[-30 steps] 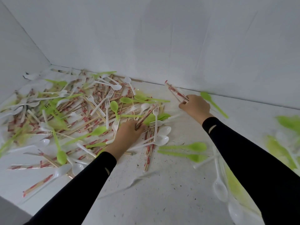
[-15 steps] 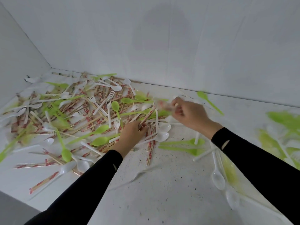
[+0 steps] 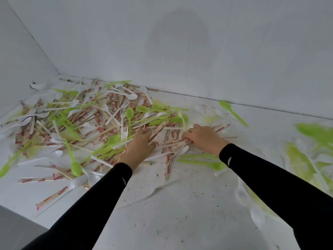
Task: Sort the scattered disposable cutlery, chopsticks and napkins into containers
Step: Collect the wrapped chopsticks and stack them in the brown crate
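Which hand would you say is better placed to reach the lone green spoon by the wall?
Right: the right hand lies nearer the green spoon, though it grips chopsticks; the left hand is farther off.

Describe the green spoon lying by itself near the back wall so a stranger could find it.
Follow the back wall down to its seam with the surface, right of the cutlery pile. Beyond the right hand gripping chopsticks, one green spoon lies below that seam, bowl toward the wall. Unlike the other green spoons, it lies alone.
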A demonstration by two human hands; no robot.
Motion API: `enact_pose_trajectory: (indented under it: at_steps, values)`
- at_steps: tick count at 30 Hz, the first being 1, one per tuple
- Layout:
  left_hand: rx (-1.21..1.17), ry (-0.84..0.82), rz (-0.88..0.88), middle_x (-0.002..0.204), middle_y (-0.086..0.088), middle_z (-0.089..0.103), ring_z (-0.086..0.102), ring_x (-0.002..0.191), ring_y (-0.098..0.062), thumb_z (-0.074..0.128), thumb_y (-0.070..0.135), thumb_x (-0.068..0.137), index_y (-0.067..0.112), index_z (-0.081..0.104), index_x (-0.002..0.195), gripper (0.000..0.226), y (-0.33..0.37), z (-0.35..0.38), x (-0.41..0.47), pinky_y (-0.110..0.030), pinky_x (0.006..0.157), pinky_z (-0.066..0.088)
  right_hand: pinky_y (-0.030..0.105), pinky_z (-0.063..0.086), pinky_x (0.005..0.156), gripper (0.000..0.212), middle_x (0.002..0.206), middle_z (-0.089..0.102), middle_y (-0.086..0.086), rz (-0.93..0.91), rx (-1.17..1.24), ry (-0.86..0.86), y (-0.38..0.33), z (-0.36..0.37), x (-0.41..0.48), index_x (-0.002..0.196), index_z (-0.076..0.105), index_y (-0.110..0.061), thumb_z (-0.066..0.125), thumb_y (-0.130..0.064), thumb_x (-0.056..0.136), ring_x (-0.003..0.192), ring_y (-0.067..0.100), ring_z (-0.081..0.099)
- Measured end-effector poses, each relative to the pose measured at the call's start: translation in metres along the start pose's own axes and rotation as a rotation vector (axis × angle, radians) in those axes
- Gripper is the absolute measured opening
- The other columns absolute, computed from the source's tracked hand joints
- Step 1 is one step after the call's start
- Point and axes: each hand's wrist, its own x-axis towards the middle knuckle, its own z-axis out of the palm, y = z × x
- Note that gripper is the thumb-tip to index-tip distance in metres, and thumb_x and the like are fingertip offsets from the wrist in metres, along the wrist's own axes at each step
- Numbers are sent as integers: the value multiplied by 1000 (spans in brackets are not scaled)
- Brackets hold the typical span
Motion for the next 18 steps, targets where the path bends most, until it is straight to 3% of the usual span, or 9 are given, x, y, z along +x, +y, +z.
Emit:
enact_pose_trajectory:
  at_steps: [3,5,7,9,11,14,16,18]
  values:
    - [-100,83,-20,129,-12,46,54,106,-27,59,27,95,5,62,116,30,2,-1,2,-33,93,42,22,21,40,33,69,58,-4,-77,-60,141,13,4,-20,89,72,-23,87,-9,64,68,19,55]
    - [-158,116,2,114,-9,59,56,94,-23,61,26,94,9,66,114,26,7,-2,2,-31,87,45,20,22,37,33,63,56,-5,-106,-36,153,22,10,-36,80,73,-23,91,-12,56,62,18,55]
    - [-166,91,22,98,-6,67,58,79,-18,59,30,95,11,67,107,24,15,0,4,-28,70,48,21,27,36,33,62,56,-7,-135,15,134,30,12,-49,80,74,-25,91,-14,54,62,18,55]
    - [-165,83,15,86,-4,67,54,64,-15,55,37,97,13,65,101,25,25,4,8,-24,53,39,22,30,34,27,60,57,-8,-149,30,168,33,12,-54,81,74,-24,88,-19,58,60,17,55]
    - [-162,93,4,79,-4,62,53,62,-17,51,39,99,14,62,95,28,38,6,14,-26,49,34,25,39,40,13,57,60,-8,-161,39,218,30,8,-50,85,73,-23,72,-25,72,60,18,56]
    - [-149,81,-47,72,2,53,54,68,-22,50,35,99,14,57,89,24,52,7,25,-29,52,35,30,47,58,30,64,64,-7,-235,46,283,16,-2,-32,97,72,-24,46,-26,83,68,21,56]
    - [-153,50,-89,73,1,55,57,67,-22,55,36,96,14,56,89,24,58,8,30,-30,53,40,29,47,52,28,67,61,-3,-267,87,317,2,-4,-19,105,71,-22,58,-18,82,63,22,57]
    - [-185,20,-111,77,-2,58,57,67,-21,63,36,90,12,50,93,27,60,9,31,-31,52,40,27,43,39,41,64,58,0,-273,99,307,-10,-1,-6,108,72,-20,78,-8,69,51,22,55]
